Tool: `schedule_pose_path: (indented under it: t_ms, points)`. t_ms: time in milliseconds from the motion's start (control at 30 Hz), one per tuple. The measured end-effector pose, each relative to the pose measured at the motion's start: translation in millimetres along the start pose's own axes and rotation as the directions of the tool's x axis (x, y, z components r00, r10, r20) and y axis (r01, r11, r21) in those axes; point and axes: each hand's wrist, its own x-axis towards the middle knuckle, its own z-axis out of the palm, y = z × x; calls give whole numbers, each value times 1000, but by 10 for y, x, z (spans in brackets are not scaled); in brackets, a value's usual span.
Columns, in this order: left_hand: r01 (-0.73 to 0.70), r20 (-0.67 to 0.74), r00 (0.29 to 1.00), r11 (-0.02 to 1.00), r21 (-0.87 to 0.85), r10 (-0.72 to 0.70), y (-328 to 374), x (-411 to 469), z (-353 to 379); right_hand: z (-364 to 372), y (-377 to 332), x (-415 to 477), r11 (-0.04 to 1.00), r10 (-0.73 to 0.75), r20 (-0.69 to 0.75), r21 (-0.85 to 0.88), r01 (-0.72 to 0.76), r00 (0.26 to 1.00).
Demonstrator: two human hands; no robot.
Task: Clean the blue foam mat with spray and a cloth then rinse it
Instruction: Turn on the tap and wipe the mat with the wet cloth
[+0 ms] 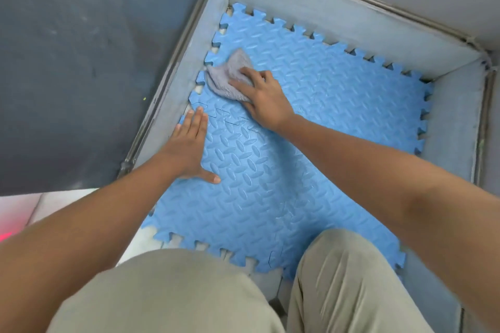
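Mat (324, 121) wipes best if the left hand (189, 146), fingers straight, pins it while the right hand (266, 101), gripping the cloth (226, 76) beneath it, presses evenly.

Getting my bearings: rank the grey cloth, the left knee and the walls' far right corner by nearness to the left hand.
From the left hand:
1. The grey cloth, just ahead, under the right hand.
2. The left knee, behind it.
3. The walls' far right corner, across the blue mat.
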Motion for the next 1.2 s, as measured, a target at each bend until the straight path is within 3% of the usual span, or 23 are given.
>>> schedule_pose_path:
  t_ms: [33, 100, 200, 400, 467, 600, 700, 767, 867, 1067, 1200]
  points:
    - [5, -2, 1000, 1000, -6, -5, 3, -4, -8, -32, 110, -286, 999, 49, -7, -6, -49, 999]
    - [21, -8, 1000, 1000, -1, -21, 28, -12, -15, -152, 297, -901, 954, 299, -61, 3, -299, 952]
    - [42, -20, 999, 999, 5, -42, 62, -36, -46, -296, 385, -1596, 785, 619, -52, 0, -619, 784]
    - [30, -149, 988, 999, -39, -35, 124, -246, -18, -359, -207, -1359, 609, 783, 145, 23, -793, 605]
    - [-20, -152, 988, 998, -52, 12, 62, -395, 98, -302, -570, -1264, 658, 736, 178, 34, -752, 653]
    - [-67, -102, 993, 994, -88, 57, -142, -849, 348, -75, -1446, -1430, 868, 455, 249, 91, -488, 855]
    - [-88, -130, 989, 979, -183, 64, -227, -1193, 479, 72, -1957, -1524, 887, 289, 379, 239, -395, 879]
    - [-104, -129, 989, 972, -209, 78, -294, -1416, 558, 61, -2198, -1538, 815, 188, 458, 421, -398, 869]
    - [-87, -153, 987, 977, -194, 58, -473, -1737, 645, -51, -2473, -1593, 583, 34, 509, 689, -431, 860]
    - [31, -358, 931, 992, -124, -74, -882, -2247, 413, -117, -3073, -1522, 495, -57, 367, 818, -294, 928]
    - [285, -406, 877, 959, 5, -258, -1098, -2423, 187, -256, -3075, -1451, 492, 95, 345, 799, -345, 934]
